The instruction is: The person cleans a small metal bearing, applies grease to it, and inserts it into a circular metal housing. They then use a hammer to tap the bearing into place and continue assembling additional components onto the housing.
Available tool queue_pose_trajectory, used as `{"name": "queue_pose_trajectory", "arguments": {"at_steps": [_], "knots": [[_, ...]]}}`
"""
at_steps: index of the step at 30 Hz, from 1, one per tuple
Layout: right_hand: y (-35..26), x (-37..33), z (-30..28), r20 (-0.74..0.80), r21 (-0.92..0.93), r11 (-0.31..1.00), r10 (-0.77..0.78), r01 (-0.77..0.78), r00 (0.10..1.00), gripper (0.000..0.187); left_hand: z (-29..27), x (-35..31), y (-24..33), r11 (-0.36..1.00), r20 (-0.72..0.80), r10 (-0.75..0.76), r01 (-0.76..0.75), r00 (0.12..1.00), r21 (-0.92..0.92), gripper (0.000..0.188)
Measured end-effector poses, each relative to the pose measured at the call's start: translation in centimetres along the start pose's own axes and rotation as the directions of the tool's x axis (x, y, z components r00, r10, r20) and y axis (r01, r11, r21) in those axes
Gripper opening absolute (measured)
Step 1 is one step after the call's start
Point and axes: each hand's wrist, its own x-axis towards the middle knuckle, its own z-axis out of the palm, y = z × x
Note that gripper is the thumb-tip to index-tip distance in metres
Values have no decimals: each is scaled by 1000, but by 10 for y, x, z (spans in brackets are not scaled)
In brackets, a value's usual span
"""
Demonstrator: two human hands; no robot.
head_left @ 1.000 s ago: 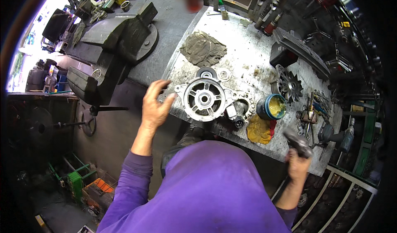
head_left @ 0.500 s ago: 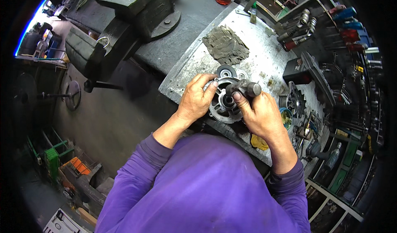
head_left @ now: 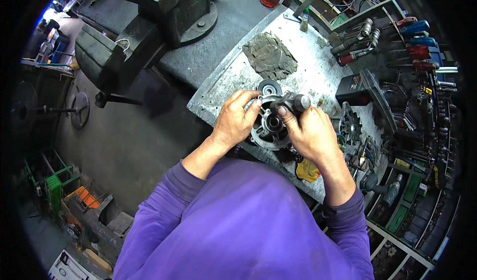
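The round metal housing [head_left: 273, 126] was supported near the edge of the pale worktop [head_left: 218, 97], its rim held by the bent fingers of the left hand [head_left: 235, 118], while a dark hammer-like tool [head_left: 296, 103] was gripped above it by the right hand [head_left: 316, 137], a crumpled rag [head_left: 270, 55] being spread beyond.

Your forearms [head_left: 200, 159] cross the near edge of the workbench [head_left: 314, 72]; left hand [head_left: 236, 117] curved, right hand [head_left: 313, 133] clenched, thumb extended.

Bright light whitens the workbench top [head_left: 318, 78] beside a dark floor [head_left: 119, 138] and metal shelving [head_left: 399, 243].
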Motion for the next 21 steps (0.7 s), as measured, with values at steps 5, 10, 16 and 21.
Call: {"name": "queue_pose_trajectory", "arguments": {"at_steps": [5, 10, 16, 21], "knots": [[-2, 1, -13, 9, -84, 996, 39, -38, 999, 54, 1, 2, 0, 999, 22, -41, 41, 999, -28, 25], [13, -34, -7, -106, 117, 979, -158, 170, 982, 50, 1, 1, 2, 1000, -24, 22, -21, 999, 21, 26], [35, -57, 27, -18, 8, 989, -148, 148, 989, 54, 0, 0, 4, 999, 0, -28, 28, 1000, 32, 26], [43, -57, 26, -61, 52, 993, -101, 104, 993, 54, 3, 5, 2, 999, -41, 26, -26, 999, 19, 26]]}}
